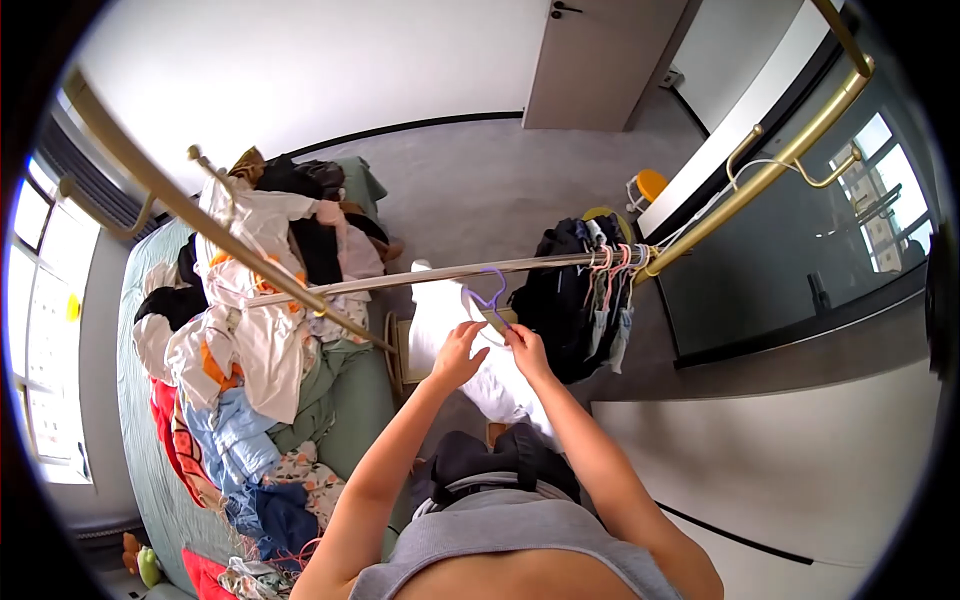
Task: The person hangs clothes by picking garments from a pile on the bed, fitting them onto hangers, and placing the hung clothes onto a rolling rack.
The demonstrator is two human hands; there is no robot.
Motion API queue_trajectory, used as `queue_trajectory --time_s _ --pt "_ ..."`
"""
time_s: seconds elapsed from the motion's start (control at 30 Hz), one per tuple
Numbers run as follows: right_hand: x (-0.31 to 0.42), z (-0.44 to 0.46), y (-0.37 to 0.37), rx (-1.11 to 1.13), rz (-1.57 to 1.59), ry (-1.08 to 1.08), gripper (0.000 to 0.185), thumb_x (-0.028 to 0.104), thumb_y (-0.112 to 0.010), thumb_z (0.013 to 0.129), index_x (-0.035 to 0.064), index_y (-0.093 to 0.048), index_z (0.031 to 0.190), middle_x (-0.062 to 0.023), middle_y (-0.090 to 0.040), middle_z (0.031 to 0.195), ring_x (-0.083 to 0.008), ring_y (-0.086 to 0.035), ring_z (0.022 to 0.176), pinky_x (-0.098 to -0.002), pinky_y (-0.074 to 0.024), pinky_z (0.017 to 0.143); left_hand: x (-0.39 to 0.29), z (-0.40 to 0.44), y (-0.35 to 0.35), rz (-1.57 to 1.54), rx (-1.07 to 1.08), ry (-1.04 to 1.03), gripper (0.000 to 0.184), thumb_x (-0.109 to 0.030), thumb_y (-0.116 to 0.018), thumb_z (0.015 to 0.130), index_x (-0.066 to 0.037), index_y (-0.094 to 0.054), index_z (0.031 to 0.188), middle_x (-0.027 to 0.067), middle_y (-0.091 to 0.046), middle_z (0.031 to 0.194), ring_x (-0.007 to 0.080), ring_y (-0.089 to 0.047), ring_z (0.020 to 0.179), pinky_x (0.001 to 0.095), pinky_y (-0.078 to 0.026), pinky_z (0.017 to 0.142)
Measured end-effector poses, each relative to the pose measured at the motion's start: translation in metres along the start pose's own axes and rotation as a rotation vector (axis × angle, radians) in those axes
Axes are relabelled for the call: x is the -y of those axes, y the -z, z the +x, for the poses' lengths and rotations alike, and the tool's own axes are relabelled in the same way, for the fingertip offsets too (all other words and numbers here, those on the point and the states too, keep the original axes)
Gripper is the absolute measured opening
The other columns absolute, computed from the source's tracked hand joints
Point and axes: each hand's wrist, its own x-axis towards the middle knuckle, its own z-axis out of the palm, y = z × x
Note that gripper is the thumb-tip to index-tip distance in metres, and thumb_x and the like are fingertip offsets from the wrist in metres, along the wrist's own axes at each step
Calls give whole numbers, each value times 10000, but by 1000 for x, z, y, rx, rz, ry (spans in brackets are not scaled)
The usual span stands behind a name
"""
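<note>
A white garment (440,318) hangs from a purple hanger (488,289), its hook over the metal rail (440,275) of the clothes rack. My left hand (459,358) lies against the garment near its neckline, thumb apart from the fingers. Close by on the right, my right hand (527,352) pinches the garment's edge just below the hanger's right arm. The garment's lower part drapes toward my body.
Dark clothes (565,290) hang bunched on several hangers at the rail's right end. A bed (150,400) on the left bears heaped clothes (265,350). Gold rack posts (770,180) rise on both sides. Behind stand an orange-topped stool (651,184) and a door (600,65).
</note>
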Motion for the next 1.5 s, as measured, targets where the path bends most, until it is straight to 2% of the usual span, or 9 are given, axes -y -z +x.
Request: queue_trajectory --time_s 0.17,0.5,0.63,0.67,0.73,0.8,0.93,1.3,1.5 --pt "-23 47 42 -73 204 -275 201 126 -511 909 -8 -624 1008 -16 -590 767 -93 -541 741 -221 -425 715 -36 63 -46 11 111 -21 446 -169 -632 792 -100 -488 1208 148 -507 1192 358 -492 1086 415 -415 928" --pt "-135 90 95 -252 195 -380 237 214 -571 885 -2 -643 951 -43 -629 748 -119 -556 698 -259 -409 663 -44 92 -73 5 194 13 438 -168 -606 811 -104 -483 1226 158 -508 1188 353 -487 1106 424 -413 932" --pt "-181 99 89 -346 -143 -211 224 81 -528 819 9 -639 1000 -156 -663 806 -275 -648 744 -340 -494 704 -25 75 -67 35 209 142 441 -183 -591 812 -115 -489 1236 160 -500 1215 348 -479 1126 422 -410 954" --pt "-132 95 88 -263 -631 -296 255 57 -546 797 -12 -603 1036 -190 -625 935 -333 -601 890 -381 -469 798 -21 67 -63 49 199 171 442 -191 -585 811 -115 -493 1236 160 -505 1202 345 -483 1120 422 -411 950" --pt "-107 79 64 -479 -621 165 387 2 -582 734 -25 -525 1116 -219 -534 1107 -374 -473 1093 -426 -373 937 -7 48 -53 49 145 200 444 -202 -582 810 -116 -495 1237 157 -511 1187 342 -486 1113 423 -411 946" --pt "-69 64 27 -441 -593 336 432 -9 -564 724 -2 -493 1151 -204 -518 1141 -377 -467 1099 -450 -365 947 4 23 -36 25 71 271 437 -202 -585 807 -114 -505 1227 160 -518 1165 331 -488 1109 420 -412 939" --pt "-51 37 -65 28 -393 424 448 -35 -535 708 12 -494 1152 -185 -530 1126 -349 -494 1073 -435 -389 934 43 -50 -5 8 -154 423 408 -192 -589 798 -99 -522 1189 156 -532 1148 334 -505 1085 419 -426 916" --pt "11 -59 -307 724 -209 138 234 7 -541 781 37 -608 1003 -72 -616 940 -172 -596 839 -298 -491 756 203 -304 109 -115 -1094 936 170 -160 -584 827 -54 -644 945 136 -634 874 285 -621 808 354 -493 724" --pt "17 -112 -371 846 -97 -97 168 19 -564 820 17 -623 978 -54 -661 877 -106 -616 804 -240 -484 753 346 -351 167 -85 -1067 1172 388 -228 -610 821 -30 -544 1147 171 -599 1087 287 -627 885 343 -484 810"
